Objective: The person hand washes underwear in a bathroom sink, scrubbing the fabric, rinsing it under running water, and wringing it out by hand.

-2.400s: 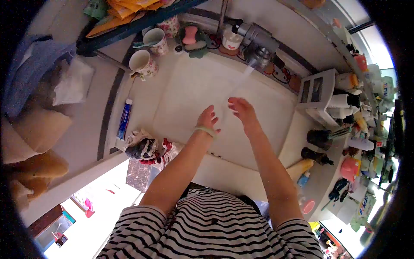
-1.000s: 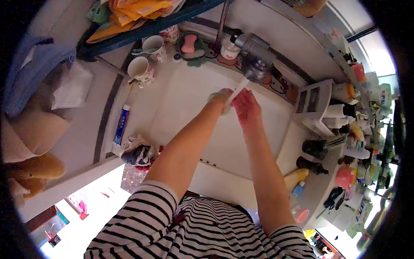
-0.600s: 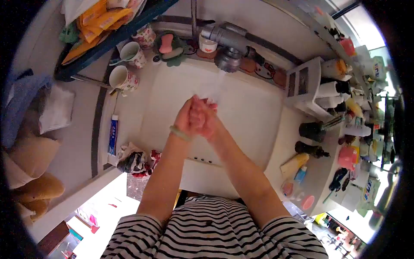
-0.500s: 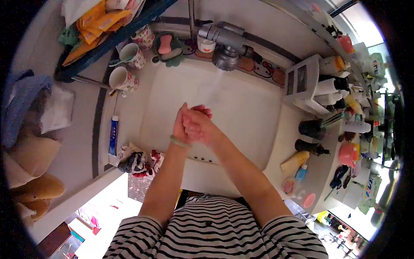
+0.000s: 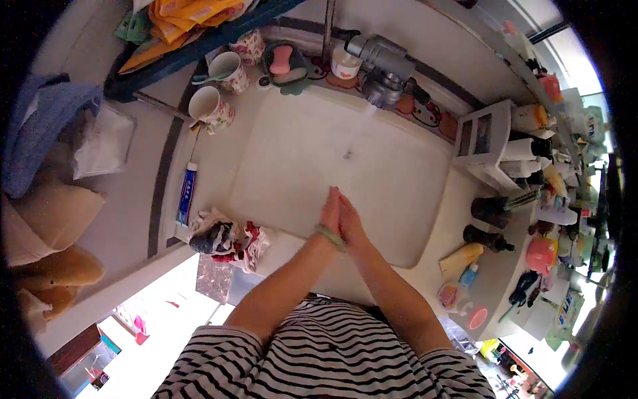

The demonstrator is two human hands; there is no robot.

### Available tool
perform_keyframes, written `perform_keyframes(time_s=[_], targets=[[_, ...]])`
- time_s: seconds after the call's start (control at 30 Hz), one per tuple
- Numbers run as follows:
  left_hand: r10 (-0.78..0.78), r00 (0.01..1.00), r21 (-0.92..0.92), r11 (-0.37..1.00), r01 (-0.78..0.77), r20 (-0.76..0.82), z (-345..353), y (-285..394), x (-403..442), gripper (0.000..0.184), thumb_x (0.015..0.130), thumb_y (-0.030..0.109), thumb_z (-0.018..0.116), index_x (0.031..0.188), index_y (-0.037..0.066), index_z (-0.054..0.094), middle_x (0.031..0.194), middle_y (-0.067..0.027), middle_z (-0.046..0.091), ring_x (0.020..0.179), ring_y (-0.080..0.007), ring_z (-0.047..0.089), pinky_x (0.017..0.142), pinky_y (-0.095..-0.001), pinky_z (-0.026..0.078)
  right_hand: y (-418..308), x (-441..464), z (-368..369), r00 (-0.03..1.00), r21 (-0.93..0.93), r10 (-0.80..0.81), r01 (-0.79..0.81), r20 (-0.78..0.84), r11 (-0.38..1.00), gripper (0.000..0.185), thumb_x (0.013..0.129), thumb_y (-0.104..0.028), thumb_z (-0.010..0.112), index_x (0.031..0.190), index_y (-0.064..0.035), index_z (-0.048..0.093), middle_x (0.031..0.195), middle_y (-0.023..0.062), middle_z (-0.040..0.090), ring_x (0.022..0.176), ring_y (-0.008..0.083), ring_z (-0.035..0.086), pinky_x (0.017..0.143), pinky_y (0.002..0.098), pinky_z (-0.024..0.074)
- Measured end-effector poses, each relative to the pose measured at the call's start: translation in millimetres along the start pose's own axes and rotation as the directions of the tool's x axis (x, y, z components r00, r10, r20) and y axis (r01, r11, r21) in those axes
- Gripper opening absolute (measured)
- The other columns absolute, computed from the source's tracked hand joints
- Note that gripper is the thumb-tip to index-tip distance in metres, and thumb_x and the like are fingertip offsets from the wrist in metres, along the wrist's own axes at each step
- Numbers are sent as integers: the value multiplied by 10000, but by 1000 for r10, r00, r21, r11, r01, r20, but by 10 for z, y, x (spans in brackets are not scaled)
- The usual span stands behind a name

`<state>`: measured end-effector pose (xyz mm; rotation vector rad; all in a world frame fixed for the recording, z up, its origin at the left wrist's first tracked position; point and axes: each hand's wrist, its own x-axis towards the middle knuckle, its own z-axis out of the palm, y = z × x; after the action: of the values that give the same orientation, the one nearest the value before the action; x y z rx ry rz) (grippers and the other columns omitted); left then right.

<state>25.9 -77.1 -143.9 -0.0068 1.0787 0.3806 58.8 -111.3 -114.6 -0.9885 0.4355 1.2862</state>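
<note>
The left hand and right hand meet palm to palm above the near part of the sink. Each grip is flat and unclenched, fingers stretched toward the tap; whether anything lies between the palms cannot be told. Water runs from the tap into the sink, beyond the fingertips. A bangle circles the left wrist.

Palm of left hand hidden

The basin looks smooth, the faucet dull metal, the striped shirt matt cloth.
</note>
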Motion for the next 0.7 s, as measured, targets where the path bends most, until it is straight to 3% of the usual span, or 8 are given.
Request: perform_keyframes(time_s=[0.13, 0.2, 0.33, 0.37, 0.43, 0.5, 0.57, 0.7], targets=[[322, 941, -10, 946, -323, 104, 150, 445, 238, 242, 863, 330, 502, 956, 108, 523, 856, -26, 502, 801, -138, 483, 758, -276, 450, -126, 313, 204, 939, -245, -142, 225, 314, 943, 340, 899, -257, 423, 1116, 0, 474, 1092, 97, 537, 936, 217, 541, 869, 327, 423], [400, 915, -80, 915, -396, 47, 484, 663, 124, 259, 853, 334, 507, 956, 97, 503, 835, -24, 480, 760, -135, 482, 718, -276, 444, -230, 531, 349, 966, 195, -155, 115, 205, 974, 350, 890, -221, 435, 1163, -1, 435, 1074, 112, 539, 925, 221, 546, 856, 307, 436], [594, 803, -122, 795, -595, -49, 985, 788, -55, 245, 833, 305, 533, 925, 84, 481, 762, -15, 442, 642, -116, 460, 581, -258, 427, -271, 1178, 271, 969, 497, -92, -37, 231, 867, 295, 874, -162, 453, 1123, -6, 440, 1056, 113, 540, 917, 228, 551, 845, 316, 447], [573, 819, -117, 813, -571, -17, 1046, 819, -47, 245, 833, 312, 532, 942, 96, 488, 708, -7, 421, 633, -118, 452, 554, -276, 422, -122, 1694, 8, 876, 43, -440, 441, 197, 897, 256, 875, -172, 441, 1078, -16, 451, 1059, 121, 539, 923, 240, 553, 850, 344, 443], [571, 821, -199, 802, -564, -27, 1188, 780, 142, 237, 829, 303, 533, 950, 102, 493, 684, -4, 414, 611, -119, 446, 545, -281, 420, -463, 1392, 108, 957, 353, -269, 216, 108, 911, 252, 875, -182, 433, 1064, -18, 462, 1052, 120, 540, 932, 240, 546, 857, 344, 435], [571, 820, -285, 779, -558, -43, 1257, 641, 276, 231, 826, 295, 534, 958, 109, 498, 661, -1, 407, 589, -120, 439, 535, -286, 418, -668, 1266, 98, 935, 401, -336, 267, 112, 876, 250, 875, -192, 425, 1051, -20, 473, 1044, 120, 541, 941, 240, 540, 864, 344, 427], [240, 968, -356, 913, -199, 75, 1265, 489, 407, 257, 821, 325, 518, 974, 122, 489, 656, -8, 429, 541, -140, 426, 509, -308, 419, -736, 1031, 24, 904, 469, -395, 280, 165, 837, 251, 876, -202, 418, 1038, -22, 484, 1037, 120, 542, 950, 239, 533, 872, 344, 418], [160, 987, -267, 951, -156, -7, 750, 266, 721, 278, 821, 380, 485, 919, 120, 461, 651, -33, 449, 507, -180, 434, 487, -365, 437, -394, 873, -296, 937, 486, -327, 230, 123, 843, 259, 876, -221, 402, 1011, -26, 506, 1023, 119, 543, 968, 238, 520, 886, 344, 401]])
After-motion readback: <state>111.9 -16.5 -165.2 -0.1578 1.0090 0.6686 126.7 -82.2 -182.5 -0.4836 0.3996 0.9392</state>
